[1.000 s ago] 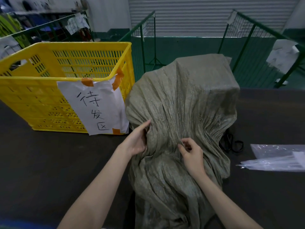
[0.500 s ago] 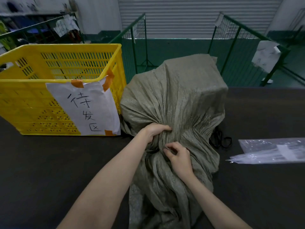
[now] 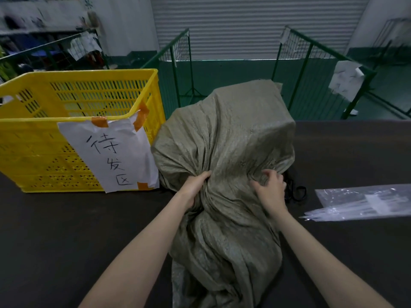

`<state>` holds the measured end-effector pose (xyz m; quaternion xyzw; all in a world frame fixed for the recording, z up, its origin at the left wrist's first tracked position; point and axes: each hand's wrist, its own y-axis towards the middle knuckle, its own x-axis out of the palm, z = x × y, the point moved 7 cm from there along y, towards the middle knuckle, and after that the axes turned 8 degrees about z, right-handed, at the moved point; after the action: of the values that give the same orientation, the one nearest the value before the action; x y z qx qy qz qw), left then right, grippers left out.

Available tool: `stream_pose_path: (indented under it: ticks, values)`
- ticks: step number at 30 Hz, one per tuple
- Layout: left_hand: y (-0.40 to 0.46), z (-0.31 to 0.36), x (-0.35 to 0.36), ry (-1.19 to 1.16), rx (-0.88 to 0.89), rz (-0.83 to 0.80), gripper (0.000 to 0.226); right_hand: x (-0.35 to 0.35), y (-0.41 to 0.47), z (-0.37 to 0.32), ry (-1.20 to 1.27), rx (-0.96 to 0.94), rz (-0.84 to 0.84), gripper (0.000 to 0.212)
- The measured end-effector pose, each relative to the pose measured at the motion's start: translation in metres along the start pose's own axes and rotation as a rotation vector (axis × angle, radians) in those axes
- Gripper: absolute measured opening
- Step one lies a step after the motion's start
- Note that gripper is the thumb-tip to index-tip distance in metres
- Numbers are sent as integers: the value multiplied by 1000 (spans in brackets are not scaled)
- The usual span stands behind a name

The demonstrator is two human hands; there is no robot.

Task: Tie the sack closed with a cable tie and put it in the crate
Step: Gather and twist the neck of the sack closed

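A grey-green woven sack (image 3: 231, 138) lies on the dark table, boxy contents at its far end and its loose mouth trailing toward me. My left hand (image 3: 195, 187) is closed on gathered cloth at the sack's neck. My right hand (image 3: 270, 187) presses on folds at the neck's right side, fingers curled into the fabric. A yellow slatted crate (image 3: 44, 134) stands to the left of the sack, touching it. A clear bag of white cable ties (image 3: 360, 203) lies at the right. Black cable ties (image 3: 295, 192) peek out behind my right hand.
A white paper sign (image 3: 111, 152) with handwritten characters is taped to the crate's front. Green wire fence panels (image 3: 178, 63) stand beyond the table's far edge. The dark tabletop (image 3: 66, 230) extends to both sides of the sack.
My right hand has moved from the middle of the neck out to its right side. My left hand has kept its grip and bunched more cloth. The camera has shifted slightly.
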<state>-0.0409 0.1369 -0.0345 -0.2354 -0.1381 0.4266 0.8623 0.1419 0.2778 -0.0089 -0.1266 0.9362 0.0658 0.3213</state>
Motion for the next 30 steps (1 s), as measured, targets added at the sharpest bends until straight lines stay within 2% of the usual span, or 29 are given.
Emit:
stream_pose_path:
  ticks: [3,5,7,10,13,16,20,22,25,27,30]
  values:
    - [1,-7,0,117,12,-42,79,4,14,28,-48,267,-100,76]
    - [3,-13,1,214,-16,-55,80,12,15,41,82,411,-177,97]
    - [6,-18,1,290,-51,-39,77,19,10,47,256,535,-240,106]
    - [10,-23,3,308,-92,-14,67,24,2,51,405,638,-312,86]
    - [7,-26,9,311,-146,-21,61,25,-1,48,428,647,-424,66]
    - [3,-27,11,292,-196,-28,51,27,-1,45,454,645,-505,56]
    - [-3,-28,15,154,-251,-58,38,31,-5,42,518,660,-561,41]
    - [0,-30,14,106,-244,-45,38,33,-7,41,560,662,-569,32]
    - [-1,-30,18,49,-225,-58,37,36,-4,41,620,643,-529,29]
    - [-1,-31,26,36,-238,-116,47,39,-4,38,659,639,-521,27]
    - [-3,-34,30,142,-261,-165,60,46,-6,35,667,640,-539,27]
